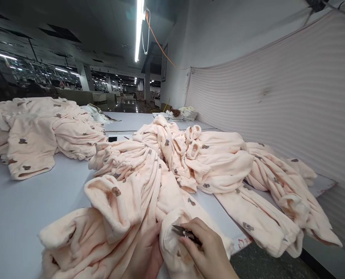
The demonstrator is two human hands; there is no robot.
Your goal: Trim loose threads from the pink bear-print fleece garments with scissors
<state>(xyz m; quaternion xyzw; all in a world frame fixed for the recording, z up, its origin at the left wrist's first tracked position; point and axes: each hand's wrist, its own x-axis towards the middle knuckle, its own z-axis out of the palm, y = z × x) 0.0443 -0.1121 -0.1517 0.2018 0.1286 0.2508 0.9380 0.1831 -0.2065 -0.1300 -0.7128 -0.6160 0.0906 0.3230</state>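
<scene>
Tube light (139, 31), orange cord (160, 42) o'head; folded stack (189, 114) nr striped sheet (279, 116) on R

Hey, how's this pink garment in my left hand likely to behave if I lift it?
The pink garment will probably flop and sag, since its cloth already lies in loose folds. Its plush-looking surface suggests it shouldn't be slippery. It may drag some of the heaped garments along, as the cloth lies bunched close together.

A tube light (139, 31) glares overhead while the far hall (126, 101) is dim.
</scene>
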